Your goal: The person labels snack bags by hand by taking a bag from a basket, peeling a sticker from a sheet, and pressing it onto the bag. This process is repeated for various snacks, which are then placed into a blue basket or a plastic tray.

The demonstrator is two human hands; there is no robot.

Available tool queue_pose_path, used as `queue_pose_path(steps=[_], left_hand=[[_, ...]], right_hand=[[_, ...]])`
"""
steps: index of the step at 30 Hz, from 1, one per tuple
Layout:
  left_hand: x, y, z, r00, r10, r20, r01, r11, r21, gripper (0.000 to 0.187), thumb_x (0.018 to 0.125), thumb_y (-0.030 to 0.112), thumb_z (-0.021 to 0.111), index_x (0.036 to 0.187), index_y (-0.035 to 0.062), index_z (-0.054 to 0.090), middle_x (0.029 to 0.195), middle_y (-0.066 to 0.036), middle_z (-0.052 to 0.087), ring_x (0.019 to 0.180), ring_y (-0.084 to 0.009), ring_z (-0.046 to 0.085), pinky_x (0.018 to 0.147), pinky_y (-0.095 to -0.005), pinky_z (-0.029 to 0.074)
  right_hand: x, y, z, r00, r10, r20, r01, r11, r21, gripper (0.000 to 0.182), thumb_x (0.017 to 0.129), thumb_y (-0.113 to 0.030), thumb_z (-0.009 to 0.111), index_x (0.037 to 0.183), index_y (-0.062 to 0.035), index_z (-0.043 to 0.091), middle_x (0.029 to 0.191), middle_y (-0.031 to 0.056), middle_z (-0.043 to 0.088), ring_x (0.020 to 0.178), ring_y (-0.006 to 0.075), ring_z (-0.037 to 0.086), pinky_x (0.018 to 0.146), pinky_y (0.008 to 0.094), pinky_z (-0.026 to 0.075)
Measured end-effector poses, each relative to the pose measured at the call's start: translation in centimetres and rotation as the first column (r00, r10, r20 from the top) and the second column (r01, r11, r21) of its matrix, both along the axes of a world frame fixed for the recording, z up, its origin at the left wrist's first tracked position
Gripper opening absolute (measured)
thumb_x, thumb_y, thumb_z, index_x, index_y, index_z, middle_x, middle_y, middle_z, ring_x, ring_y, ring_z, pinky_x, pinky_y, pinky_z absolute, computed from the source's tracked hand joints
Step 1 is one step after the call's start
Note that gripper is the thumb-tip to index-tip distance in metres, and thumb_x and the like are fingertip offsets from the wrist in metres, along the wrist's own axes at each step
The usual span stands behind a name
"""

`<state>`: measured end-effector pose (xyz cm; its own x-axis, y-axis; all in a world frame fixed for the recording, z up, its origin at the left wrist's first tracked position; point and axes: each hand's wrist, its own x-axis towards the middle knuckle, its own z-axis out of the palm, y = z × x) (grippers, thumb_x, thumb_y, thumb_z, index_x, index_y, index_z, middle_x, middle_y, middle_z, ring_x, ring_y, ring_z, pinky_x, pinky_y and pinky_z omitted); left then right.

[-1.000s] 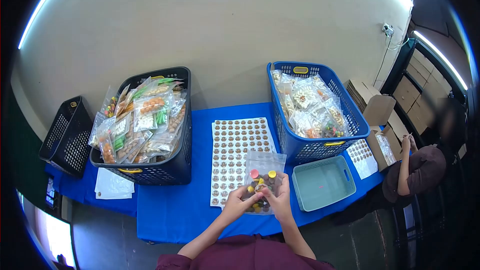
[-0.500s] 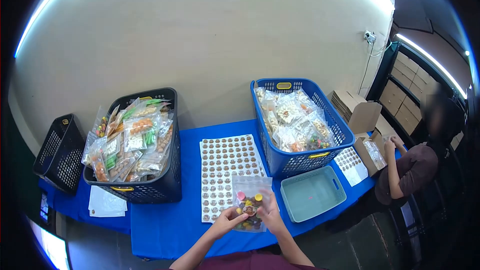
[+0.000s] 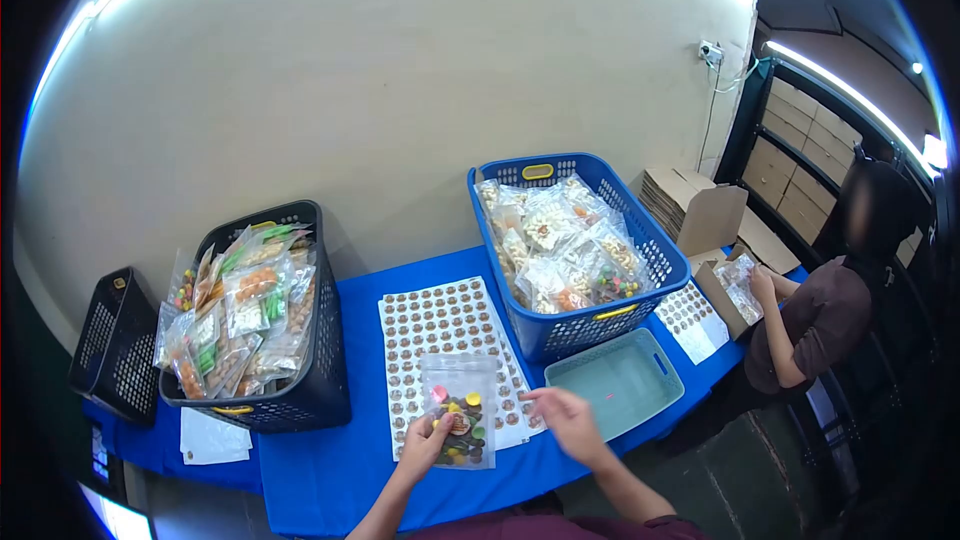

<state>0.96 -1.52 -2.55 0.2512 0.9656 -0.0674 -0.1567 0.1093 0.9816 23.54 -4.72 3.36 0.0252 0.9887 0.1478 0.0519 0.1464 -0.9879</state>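
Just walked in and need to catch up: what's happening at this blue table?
A person's left hand holds a clear bag of colourful sweets, with a round sticker on its front, over a sticker sheet. Their right hand is off the bag, open above the table, near a teal tray. A black basket and a blue basket hold filled bags. A co-worker handles a bag at a cardboard box.

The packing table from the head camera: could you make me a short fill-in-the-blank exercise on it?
1. The left hand holds a clear bag of sweets over the ____ sheet.
2. The right hand is ____, holding nothing.
3. The teal tray sits in front of the ____ basket.

Missing words: sticker; open; blue
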Motion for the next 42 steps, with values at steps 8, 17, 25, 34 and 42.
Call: queue_pose_path(steps=[8,17,25,34,42], left_hand=[[4.5,0.5,-0.1,0.997,0.057,0.057,-0.057,0.998,-0.002,0.03,0.089,0.024,0.051,0.096,-0.004,0.057,0.085,-0.006,0.062,0.075,-0.0085,0.057,0.067,-0.0225,0.047],[11.0,1.4,0.2,0.991,0.123,0.045,-0.124,0.992,0.02,0.031,0.088,0.025,0.052,0.092,-0.005,0.057,0.077,-0.005,0.062,0.065,-0.006,0.054,0.058,-0.0203,0.044],[17.0,0.4,-0.6,0.971,0.052,-0.234,-0.022,0.991,0.13,0.03,0.086,0.025,0.056,0.086,-0.0045,0.059,0.073,-0.004,0.062,0.066,-0.0056,0.054,0.056,-0.0223,0.044],[21.1,0.7,-4.1,0.961,0.197,-0.192,-0.168,0.973,0.159,0.032,0.088,0.027,0.053,0.087,-0.0046,0.059,0.069,-0.006,0.062,0.063,-0.0061,0.053,0.055,-0.0235,0.044],[23.3,1.3,-0.4,0.976,0.129,-0.175,-0.11,0.987,0.117,0.033,0.089,0.03,0.051,0.079,-0.001,0.059,0.061,0.004,0.047,0.061,-0.003,0.04,0.052,-0.0194,0.034]], right_hand=[[7.1,-0.5,3.6,0.912,-0.214,0.351,0.136,0.962,0.236,0.027,0.089,-0.013,0.043,0.083,0.0015,0.065,0.054,0.0021,0.042,0.049,0.0062,0.037,0.046,0.0238,0.029],[11.1,1.0,3.4,0.926,-0.053,0.373,-0.019,0.982,0.188,0.021,0.087,-0.012,0.048,0.085,0.0009,0.064,0.06,0.0034,0.05,0.057,0.0066,0.046,0.052,0.0222,0.036],[9.3,2.3,-6.7,0.974,0.062,-0.219,-0.072,0.997,-0.041,0.028,0.081,-0.013,0.062,0.104,-0.0005,0.052,0.091,0.0033,0.059,0.078,0.0066,0.055,0.068,0.0197,0.044],[11.1,3.5,-7.6,0.953,-0.036,-0.302,0.013,0.997,-0.077,0.02,0.08,-0.007,0.062,0.095,0.0021,0.053,0.089,0.0055,0.06,0.082,0.0083,0.056,0.072,0.0213,0.046],[14.0,5.3,-6.7,0.948,-0.01,-0.318,0.0,1.0,-0.031,0.018,0.081,-0.01,0.062,0.093,0.0015,0.053,0.085,0.0045,0.06,0.076,0.0075,0.056,0.068,0.0212,0.046]])
